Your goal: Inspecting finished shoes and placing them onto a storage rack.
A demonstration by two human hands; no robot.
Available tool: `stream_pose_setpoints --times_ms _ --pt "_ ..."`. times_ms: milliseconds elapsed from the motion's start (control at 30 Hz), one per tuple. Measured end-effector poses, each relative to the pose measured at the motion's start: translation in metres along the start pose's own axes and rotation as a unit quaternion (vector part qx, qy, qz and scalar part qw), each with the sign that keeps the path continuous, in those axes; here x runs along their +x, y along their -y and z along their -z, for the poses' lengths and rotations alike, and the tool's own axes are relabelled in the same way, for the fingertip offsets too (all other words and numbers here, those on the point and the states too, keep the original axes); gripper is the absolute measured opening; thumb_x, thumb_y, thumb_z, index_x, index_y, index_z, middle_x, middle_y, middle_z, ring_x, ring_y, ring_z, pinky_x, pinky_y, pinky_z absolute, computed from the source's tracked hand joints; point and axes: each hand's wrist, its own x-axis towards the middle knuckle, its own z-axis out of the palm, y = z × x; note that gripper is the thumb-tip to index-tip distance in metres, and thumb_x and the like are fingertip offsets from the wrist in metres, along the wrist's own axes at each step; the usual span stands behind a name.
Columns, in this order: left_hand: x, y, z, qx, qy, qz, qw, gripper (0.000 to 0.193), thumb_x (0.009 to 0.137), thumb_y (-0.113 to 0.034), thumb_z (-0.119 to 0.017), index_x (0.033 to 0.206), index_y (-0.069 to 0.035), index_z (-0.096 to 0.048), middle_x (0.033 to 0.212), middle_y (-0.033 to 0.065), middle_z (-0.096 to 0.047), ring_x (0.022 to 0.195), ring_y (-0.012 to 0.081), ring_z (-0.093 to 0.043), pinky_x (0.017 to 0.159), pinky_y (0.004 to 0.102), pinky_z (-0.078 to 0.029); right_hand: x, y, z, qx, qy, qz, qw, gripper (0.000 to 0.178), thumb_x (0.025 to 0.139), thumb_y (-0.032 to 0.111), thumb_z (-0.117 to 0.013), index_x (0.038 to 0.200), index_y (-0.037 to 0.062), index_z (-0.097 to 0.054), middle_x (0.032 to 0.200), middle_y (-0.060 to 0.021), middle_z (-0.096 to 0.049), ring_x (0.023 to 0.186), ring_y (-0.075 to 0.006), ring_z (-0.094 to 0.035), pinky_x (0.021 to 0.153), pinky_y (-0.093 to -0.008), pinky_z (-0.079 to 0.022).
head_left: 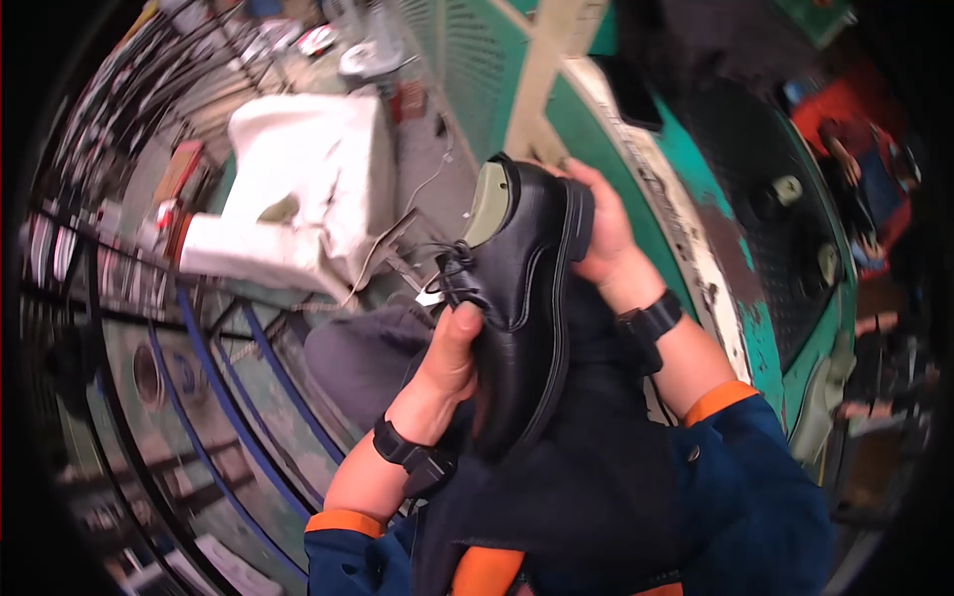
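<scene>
A black leather lace-up shoe [522,288] is held above my lap, tilted on its side with the toe toward me and the heel away. Inside its opening shows a pale green shoe last [489,204]. My left hand [452,348] grips the shoe near the laces [457,273], thumb on the upper; its other fingers are hidden. My right hand [606,233] holds the heel end, its fingers around the back of the heel. A small white tag sits by the laces.
A green conveyor frame [641,179] with a dark belt [735,119] runs along my right, bearing pale lasts or shoes. Left are blue and black rack bars [229,397] and a white cloth-covered block [318,159]. Another person [860,189] sits at the far right.
</scene>
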Motion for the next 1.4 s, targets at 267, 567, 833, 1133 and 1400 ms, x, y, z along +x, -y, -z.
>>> stream_pose_setpoints --times_ms 267,567,833,1133,1400 --pt "-0.063 0.033 0.072 0.064 -0.108 -0.015 0.992 0.052 0.107 -0.044 -0.037 0.144 -0.008 -0.043 0.129 -0.0003 -0.057 0.114 0.0083 -0.053 0.098 0.0262 -0.041 0.054 -0.124 0.075 0.072 -0.043 -0.256 0.963 0.043 0.093 0.037 -0.05 0.099 0.0007 -0.071 0.095 -0.0147 -0.074 0.084 -0.0275 -0.072 0.085 -0.0377 -0.057" --pt "-0.021 0.022 0.075 0.1 -0.257 0.047 0.96 0.042 0.103 -0.014 -0.038 0.144 -0.006 -0.043 0.117 0.0049 -0.064 0.103 0.014 -0.064 0.085 0.03 -0.054 0.042 -0.098 0.1 0.024 -0.073 -0.164 0.983 0.05 0.094 0.038 -0.047 0.117 -0.0036 -0.065 0.106 -0.0145 -0.071 0.093 -0.0248 -0.068 0.091 -0.0363 -0.052" --pt "-0.023 0.043 0.075 -0.162 -0.289 0.078 0.94 0.059 0.101 -0.027 -0.054 0.15 -0.002 -0.033 0.138 0.016 -0.054 0.118 0.0209 -0.06 0.101 0.0302 -0.049 0.041 -0.085 0.119 0.016 -0.06 -0.08 0.995 0.049 0.098 0.032 -0.055 0.126 -0.0073 -0.058 0.133 -0.0243 -0.059 0.125 -0.0341 -0.057 0.107 -0.0451 -0.045" --pt "-0.036 0.059 0.1 -0.087 -0.373 0.046 0.923 0.076 0.1 -0.024 -0.056 0.158 -0.007 -0.01 0.15 0.0201 -0.039 0.131 0.0256 -0.05 0.104 0.0384 -0.047 0.1 -0.123 0.103 -0.126 -0.064 -0.17 0.975 0.023 0.093 0.012 -0.061 0.108 -0.0037 -0.067 0.103 -0.0111 -0.071 0.092 -0.0182 -0.068 0.085 -0.0313 -0.055" --pt "0.032 -0.013 0.136 0.273 -0.369 -0.094 0.884 0.066 0.098 -0.026 -0.055 0.155 -0.003 -0.028 0.161 0.0134 -0.028 0.149 0.0227 -0.023 0.118 0.0332 -0.023 0.119 -0.129 0.081 -0.253 0.124 -0.218 0.934 0.032 0.092 0.016 -0.054 0.111 -0.0053 -0.067 0.107 -0.0128 -0.071 0.101 -0.0191 -0.066 0.092 -0.0318 -0.051"
